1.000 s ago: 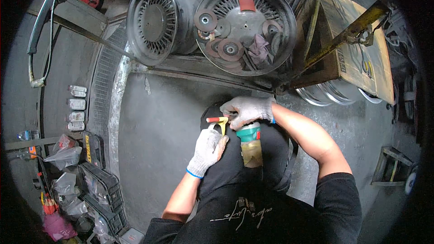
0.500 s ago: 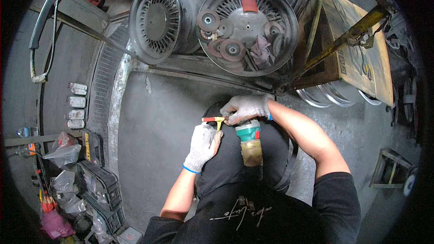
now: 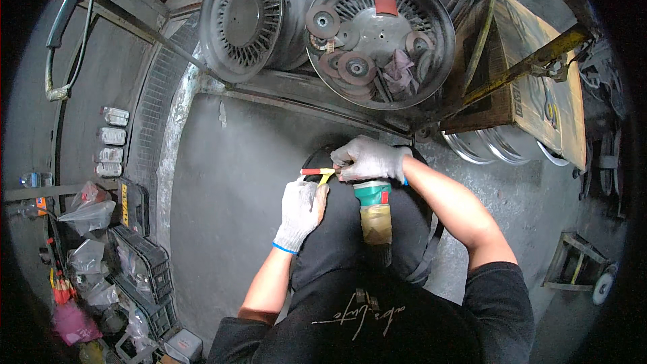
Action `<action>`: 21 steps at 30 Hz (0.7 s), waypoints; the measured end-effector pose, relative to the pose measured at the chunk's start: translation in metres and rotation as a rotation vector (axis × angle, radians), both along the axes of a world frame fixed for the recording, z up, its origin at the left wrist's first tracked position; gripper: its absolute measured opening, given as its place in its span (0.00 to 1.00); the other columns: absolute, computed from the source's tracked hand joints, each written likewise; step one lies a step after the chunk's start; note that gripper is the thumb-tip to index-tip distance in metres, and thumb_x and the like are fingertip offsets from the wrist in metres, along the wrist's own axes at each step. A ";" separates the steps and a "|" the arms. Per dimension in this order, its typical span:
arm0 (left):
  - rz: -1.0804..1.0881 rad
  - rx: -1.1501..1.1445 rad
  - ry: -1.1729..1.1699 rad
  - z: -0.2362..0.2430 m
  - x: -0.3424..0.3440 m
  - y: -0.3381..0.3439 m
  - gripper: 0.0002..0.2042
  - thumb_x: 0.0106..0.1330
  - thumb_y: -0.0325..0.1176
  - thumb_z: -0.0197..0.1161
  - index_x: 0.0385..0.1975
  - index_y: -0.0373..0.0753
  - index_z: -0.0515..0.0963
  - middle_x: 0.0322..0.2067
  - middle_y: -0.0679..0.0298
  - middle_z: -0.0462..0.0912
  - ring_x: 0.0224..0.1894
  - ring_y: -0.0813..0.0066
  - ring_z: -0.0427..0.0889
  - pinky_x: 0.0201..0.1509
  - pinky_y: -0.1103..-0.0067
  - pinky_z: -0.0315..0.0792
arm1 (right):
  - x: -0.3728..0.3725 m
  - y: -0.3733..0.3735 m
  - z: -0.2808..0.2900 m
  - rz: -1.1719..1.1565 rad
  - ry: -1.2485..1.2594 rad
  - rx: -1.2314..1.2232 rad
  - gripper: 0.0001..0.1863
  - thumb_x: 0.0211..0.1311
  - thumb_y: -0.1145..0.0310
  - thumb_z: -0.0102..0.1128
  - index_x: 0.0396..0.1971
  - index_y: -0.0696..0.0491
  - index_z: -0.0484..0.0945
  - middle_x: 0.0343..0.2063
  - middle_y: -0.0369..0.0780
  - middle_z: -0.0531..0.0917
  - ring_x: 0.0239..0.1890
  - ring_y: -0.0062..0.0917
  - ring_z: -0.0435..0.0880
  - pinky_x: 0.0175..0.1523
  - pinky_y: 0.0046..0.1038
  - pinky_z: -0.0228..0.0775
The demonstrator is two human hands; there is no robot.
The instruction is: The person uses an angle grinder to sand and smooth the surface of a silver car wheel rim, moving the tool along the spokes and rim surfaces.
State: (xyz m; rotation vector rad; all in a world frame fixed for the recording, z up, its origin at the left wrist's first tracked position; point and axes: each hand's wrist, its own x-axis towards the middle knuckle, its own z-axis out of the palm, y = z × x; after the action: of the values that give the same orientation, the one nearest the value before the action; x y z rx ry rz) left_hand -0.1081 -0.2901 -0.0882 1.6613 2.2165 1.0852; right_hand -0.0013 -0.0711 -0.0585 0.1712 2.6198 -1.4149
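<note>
My left hand (image 3: 300, 210), in a white knit glove with a blue cuff, is closed on a small T-shaped tool (image 3: 315, 172). Its crossbar is red and cream, and a yellow stem runs down into the fingers; I cannot make out its exact kind. My gloved right hand (image 3: 369, 159) is closed just beyond the bar's cream end, fingertips pinched on something dark and tiny. Below that hand, a green power tool (image 3: 373, 194) with a yellowish wrapped body lies across my dark-trousered lap. Its front end is hidden under the right hand.
Ahead, a grey wheel rim (image 3: 441, 84) holds several abrasive discs (image 3: 356, 67), a rag (image 3: 399, 73) and a red square pad (image 3: 386, 5). Another rim (image 3: 214, 61) stands beside it. A cardboard box (image 3: 573, 108) is at right. Crates (image 3: 165, 276) and several cans (image 3: 112, 136) line the left.
The view has shifted slightly, so the rims sit a little further right and higher. Both hands keep nearly the same pose around the tool.
</note>
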 end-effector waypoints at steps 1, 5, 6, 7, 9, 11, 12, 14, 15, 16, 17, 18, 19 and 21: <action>-0.004 -0.002 0.000 0.001 0.000 0.002 0.14 0.64 0.32 0.64 0.15 0.39 0.74 0.15 0.56 0.73 0.23 0.53 0.75 0.35 0.63 0.67 | -0.002 0.003 -0.002 0.034 -0.056 -0.108 0.15 0.53 0.59 0.67 0.30 0.55 0.78 0.27 0.45 0.82 0.32 0.40 0.81 0.38 0.37 0.70; 0.026 0.114 0.082 0.004 0.003 0.008 0.16 0.65 0.33 0.63 0.14 0.40 0.72 0.15 0.56 0.74 0.23 0.53 0.75 0.35 0.63 0.66 | -0.006 0.004 0.005 0.104 -0.098 -0.137 0.17 0.53 0.57 0.68 0.30 0.57 0.76 0.23 0.44 0.78 0.29 0.34 0.78 0.37 0.35 0.68; 0.028 0.113 0.080 0.006 0.003 0.005 0.16 0.65 0.33 0.63 0.14 0.40 0.72 0.15 0.56 0.74 0.23 0.53 0.75 0.35 0.63 0.66 | -0.007 0.000 0.012 0.124 -0.116 -0.052 0.17 0.53 0.57 0.68 0.30 0.56 0.76 0.24 0.45 0.78 0.30 0.36 0.79 0.38 0.36 0.69; 0.031 0.057 0.082 0.007 0.002 0.000 0.16 0.65 0.33 0.63 0.14 0.40 0.73 0.15 0.56 0.74 0.23 0.53 0.75 0.35 0.63 0.65 | -0.006 -0.009 -0.001 0.048 0.111 0.100 0.17 0.54 0.58 0.68 0.29 0.56 0.75 0.28 0.46 0.80 0.34 0.42 0.81 0.39 0.40 0.69; 0.034 0.011 0.073 0.007 0.002 -0.003 0.15 0.65 0.34 0.64 0.15 0.40 0.75 0.16 0.55 0.77 0.24 0.53 0.76 0.34 0.62 0.64 | -0.005 -0.018 0.004 -0.017 0.208 0.245 0.16 0.55 0.60 0.67 0.30 0.57 0.75 0.30 0.48 0.80 0.37 0.45 0.81 0.41 0.42 0.69; 0.050 -0.026 0.053 0.005 0.003 -0.002 0.15 0.65 0.34 0.64 0.15 0.39 0.75 0.16 0.55 0.77 0.24 0.52 0.76 0.34 0.62 0.65 | -0.006 -0.017 0.001 -0.019 0.224 0.299 0.15 0.55 0.60 0.66 0.30 0.57 0.75 0.29 0.48 0.80 0.36 0.45 0.81 0.41 0.42 0.69; 0.064 -0.062 0.035 0.005 0.002 -0.001 0.14 0.65 0.34 0.64 0.16 0.39 0.76 0.17 0.55 0.77 0.24 0.51 0.76 0.34 0.62 0.66 | -0.008 -0.011 0.003 0.026 0.110 0.160 0.15 0.54 0.60 0.67 0.31 0.56 0.76 0.28 0.47 0.81 0.36 0.44 0.82 0.40 0.42 0.69; 0.052 -0.057 0.023 0.005 -0.004 0.008 0.13 0.65 0.34 0.64 0.17 0.39 0.77 0.18 0.54 0.78 0.25 0.51 0.77 0.34 0.62 0.66 | -0.012 0.002 0.001 0.098 -0.024 -0.042 0.15 0.54 0.59 0.67 0.32 0.55 0.78 0.27 0.45 0.83 0.33 0.41 0.83 0.38 0.41 0.70; 0.040 -0.051 0.009 0.005 -0.005 0.011 0.13 0.65 0.35 0.64 0.19 0.38 0.78 0.19 0.53 0.79 0.25 0.50 0.77 0.33 0.62 0.67 | -0.014 0.010 -0.002 0.127 -0.114 -0.115 0.15 0.54 0.59 0.67 0.33 0.55 0.79 0.28 0.45 0.84 0.33 0.40 0.83 0.39 0.40 0.70; 0.038 -0.053 0.007 0.005 -0.002 0.011 0.13 0.65 0.35 0.64 0.19 0.38 0.78 0.19 0.53 0.79 0.25 0.50 0.77 0.33 0.62 0.67 | -0.015 0.015 -0.005 0.157 -0.204 -0.187 0.15 0.55 0.59 0.66 0.33 0.55 0.79 0.28 0.46 0.84 0.33 0.39 0.83 0.39 0.40 0.70; 0.061 -0.058 0.015 0.003 -0.001 0.012 0.12 0.65 0.35 0.64 0.20 0.38 0.79 0.21 0.53 0.80 0.26 0.50 0.78 0.33 0.62 0.68 | -0.017 0.017 0.001 0.194 -0.222 -0.166 0.15 0.57 0.58 0.65 0.34 0.55 0.79 0.29 0.46 0.84 0.34 0.38 0.83 0.40 0.38 0.70; 0.084 -0.063 0.022 0.002 -0.001 0.012 0.11 0.65 0.35 0.64 0.22 0.38 0.79 0.22 0.53 0.81 0.28 0.50 0.79 0.33 0.62 0.69 | -0.019 0.015 0.001 0.197 -0.218 -0.168 0.15 0.57 0.58 0.65 0.34 0.55 0.79 0.29 0.46 0.84 0.34 0.38 0.83 0.40 0.38 0.70; 0.092 -0.159 0.053 -0.003 -0.002 0.007 0.09 0.65 0.35 0.64 0.25 0.38 0.80 0.26 0.51 0.82 0.29 0.50 0.80 0.33 0.61 0.70 | -0.021 0.011 0.000 0.177 -0.163 -0.122 0.16 0.57 0.57 0.64 0.35 0.55 0.79 0.30 0.46 0.83 0.34 0.38 0.83 0.40 0.38 0.70; 0.084 -0.067 0.017 0.007 -0.001 0.010 0.09 0.64 0.35 0.65 0.26 0.37 0.81 0.27 0.51 0.82 0.29 0.50 0.79 0.34 0.61 0.70 | -0.015 0.005 0.000 0.134 -0.056 -0.117 0.18 0.58 0.55 0.64 0.36 0.56 0.77 0.31 0.47 0.83 0.34 0.41 0.82 0.41 0.39 0.70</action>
State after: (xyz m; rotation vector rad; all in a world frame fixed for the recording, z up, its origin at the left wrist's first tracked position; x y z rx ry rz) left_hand -0.1088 -0.2803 -0.0810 1.5696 2.3263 1.0078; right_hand -0.0164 -0.0660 -0.0581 0.0199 2.4453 -1.4885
